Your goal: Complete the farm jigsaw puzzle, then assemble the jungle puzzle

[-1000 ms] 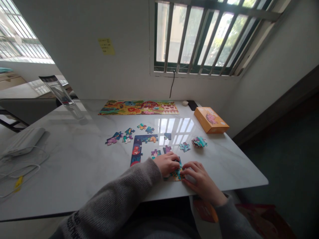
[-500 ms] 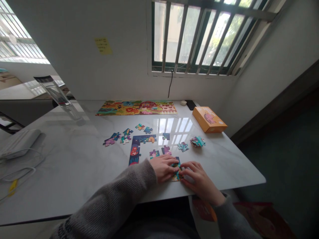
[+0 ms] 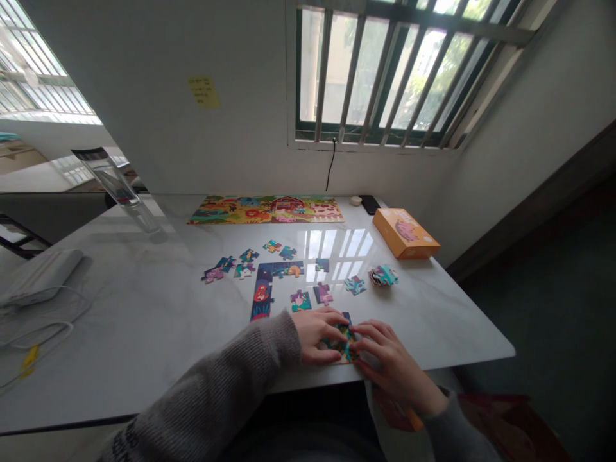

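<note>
Close to the person, at the near edge of the worktop (image 3: pixel 144 333), the left hand (image 3: pixel 317 333) and the right hand (image 3: pixel 387 356) meet over a little bunch of joined pieces (image 3: pixel 342 340). Both hands lie flat with the fingers pressing down on the pieces, so the grip of each hand is on the bunch, pressing and not lifting. The bunch lies flat on the worktop, right between the two hands. It sits very near the edge, so I think a hard push could slide it off onto the lap or the floor. Pressing a piece that does not fit could also bend its tabs or pop the joined ones apart. The worktop is shiny and looks smooth, so pieces may slip. A bit farther are loose pieces (image 3: pixel 323 292), and a sleeve could brush them away. To the left of them lies a dark strip (image 3: pixel 262 292) of joined pieces. To the right is a small stack (image 3: pixel 383 275). Farther back sits an orange box (image 3: pixel 405 232). At the far side lies a done puzzle (image 3: pixel 267 209) below the window (image 3: pixel 380 70). On the far left lie white cables (image 3: pixel 43 327).
</note>
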`<state>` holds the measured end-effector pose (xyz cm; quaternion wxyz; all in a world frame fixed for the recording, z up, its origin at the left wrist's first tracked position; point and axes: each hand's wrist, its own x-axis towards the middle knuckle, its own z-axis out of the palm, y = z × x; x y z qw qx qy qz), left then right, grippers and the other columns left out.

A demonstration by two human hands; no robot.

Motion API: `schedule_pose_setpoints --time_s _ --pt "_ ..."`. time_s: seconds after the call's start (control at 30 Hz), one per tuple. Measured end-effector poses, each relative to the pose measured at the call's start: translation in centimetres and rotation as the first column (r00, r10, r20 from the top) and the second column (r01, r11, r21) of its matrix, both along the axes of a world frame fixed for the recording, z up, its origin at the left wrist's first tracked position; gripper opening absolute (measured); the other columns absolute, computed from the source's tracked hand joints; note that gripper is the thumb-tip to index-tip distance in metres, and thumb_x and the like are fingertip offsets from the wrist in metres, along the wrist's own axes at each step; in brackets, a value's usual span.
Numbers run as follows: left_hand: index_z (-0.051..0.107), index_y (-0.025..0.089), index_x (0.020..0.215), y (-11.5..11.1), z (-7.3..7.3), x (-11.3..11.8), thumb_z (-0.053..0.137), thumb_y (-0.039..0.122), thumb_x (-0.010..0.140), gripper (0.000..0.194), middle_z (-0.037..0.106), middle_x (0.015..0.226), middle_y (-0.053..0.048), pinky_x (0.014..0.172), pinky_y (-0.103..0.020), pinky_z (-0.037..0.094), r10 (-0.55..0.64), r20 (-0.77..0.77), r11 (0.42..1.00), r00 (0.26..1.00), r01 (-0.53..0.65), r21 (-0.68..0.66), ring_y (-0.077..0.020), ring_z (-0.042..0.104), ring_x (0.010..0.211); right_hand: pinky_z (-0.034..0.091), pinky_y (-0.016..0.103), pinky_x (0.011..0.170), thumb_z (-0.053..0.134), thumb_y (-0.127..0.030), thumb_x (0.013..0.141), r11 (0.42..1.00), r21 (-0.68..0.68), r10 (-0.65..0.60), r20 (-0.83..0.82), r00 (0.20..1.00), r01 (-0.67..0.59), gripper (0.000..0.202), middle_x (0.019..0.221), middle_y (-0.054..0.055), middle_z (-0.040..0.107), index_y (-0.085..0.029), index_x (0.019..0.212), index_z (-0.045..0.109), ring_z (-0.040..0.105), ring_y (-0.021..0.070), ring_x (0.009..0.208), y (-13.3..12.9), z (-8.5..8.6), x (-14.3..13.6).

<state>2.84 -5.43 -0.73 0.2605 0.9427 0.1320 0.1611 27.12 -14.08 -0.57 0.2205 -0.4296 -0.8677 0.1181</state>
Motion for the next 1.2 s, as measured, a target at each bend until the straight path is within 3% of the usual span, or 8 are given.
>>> schedule_pose_setpoints --time_s 0.17,0.37,0.53,0.73,0.83,0.93,1.03,1.2 --pt "0.069 0.022 0.119 1.1 1.3 -0.8 0.064 0.035 0.088 0.034 0.065 0.129 -0.011 0.108 -0.045 0.045 0.054 0.035 0.998 0.998 -0.054 0.015 -0.0270 0.060 0.120 0.049 0.046 0.101 0.068 -0.020 0.086 1.000 -0.021 0.002 0.004 1.000 -0.002 0.018 0.127 0.005 0.065 -0.029 0.102 0.068 0.056 0.0262 0.119 0.1 0.4 -0.1" --pt "0.068 0.021 0.116 4.6 3.0 -5.3 0.052 0.032 0.096 0.027 0.070 0.110 -0.010 0.095 -0.041 0.048 0.310 0.108 0.939 0.944 -0.323 0.121 -0.0238 0.062 0.104 0.047 0.048 0.102 0.067 -0.020 0.088 0.998 -0.060 0.019 -0.022 1.000 -0.021 0.019 0.129 0.006 0.064 -0.029 0.104 0.068 0.055 0.0269 0.121 0.3 0.8 0.0" --pt "0.067 0.020 0.116 6.1 1.6 -7.5 0.053 0.027 0.093 0.028 0.067 0.114 -0.010 0.098 -0.041 0.046 0.462 0.101 0.859 0.881 -0.473 0.197 -0.0254 0.060 0.108 0.044 0.050 0.107 0.064 -0.027 0.091 0.987 -0.162 0.020 -0.030 0.999 -0.025 0.029 0.135 0.008 0.059 -0.030 0.120 0.064 0.051 0.0275 0.126 0.4 1.2 0.3" --pt "0.054 0.023 0.138 5.8 -0.9 -7.9 0.062 0.034 0.085 0.055 0.050 0.143 -0.013 0.110 -0.050 0.038 0.629 0.032 0.731 0.777 -0.605 0.317 -0.0323 0.045 0.130 0.038 0.054 0.115 0.073 -0.036 0.084 0.987 -0.157 0.034 0.030 0.999 -0.029 0.072 0.158 0.010 0.036 -0.032 0.149 0.042 0.036 0.0327 0.142 0.8 0.9 0.1" --pt "0.046 0.026 0.146 5.1 -2.4 -9.1 0.064 0.038 0.083 0.066 0.036 0.156 -0.012 0.116 -0.053 0.027 0.742 -0.015 0.621 0.670 -0.679 0.392 -0.0365 0.033 0.140 0.035 0.055 0.117 0.073 -0.038 0.084 0.986 -0.159 0.063 0.074 0.995 -0.050 0.074 0.160 0.008 0.035 -0.033 0.150 0.042 0.033 0.0329 0.145 1.0 0.6 0.0" --pt "0.042 0.027 0.149 4.2 -3.7 -10.5 0.061 0.042 0.085 0.069 0.030 0.161 -0.011 0.118 -0.055 0.021 0.816 -0.098 0.549 0.569 -0.713 0.435 -0.0397 0.026 0.145 0.032 0.056 0.119 0.071 -0.039 0.086 0.986 -0.157 0.069 0.096 0.993 -0.053 0.065 0.160 0.006 0.036 -0.033 0.147 0.048 0.032 0.0326 0.147 1.2 0.2 0.0" --pt "0.039 0.028 0.152 3.5 -4.0 -11.2 0.053 0.047 0.089 0.067 0.031 0.162 -0.010 0.118 -0.056 0.020 0.843 -0.193 0.530 0.503 -0.714 0.458 -0.0402 0.023 0.147 0.032 0.057 0.120 0.070 -0.039 0.088 0.985 -0.171 0.057 0.107 0.993 -0.038 0.060 0.159 0.005 0.038 -0.034 0.145 0.051 0.033 0.0313 0.147 1.4 -0.2 -0.2" --pt "0.035 0.027 0.155 3.1 -2.9 -11.3 0.044 0.044 0.094 0.064 0.030 0.163 -0.008 0.120 -0.055 0.014 0.835 -0.294 0.549 0.464 -0.685 0.479 -0.0370 0.021 0.150 0.033 0.054 0.120 0.067 -0.037 0.091 0.989 -0.150 0.023 0.107 0.994 -0.007 0.054 0.157 0.003 0.042 -0.034 0.143 0.053 0.034 0.0292 0.146 1.5 -0.8 -1.0"
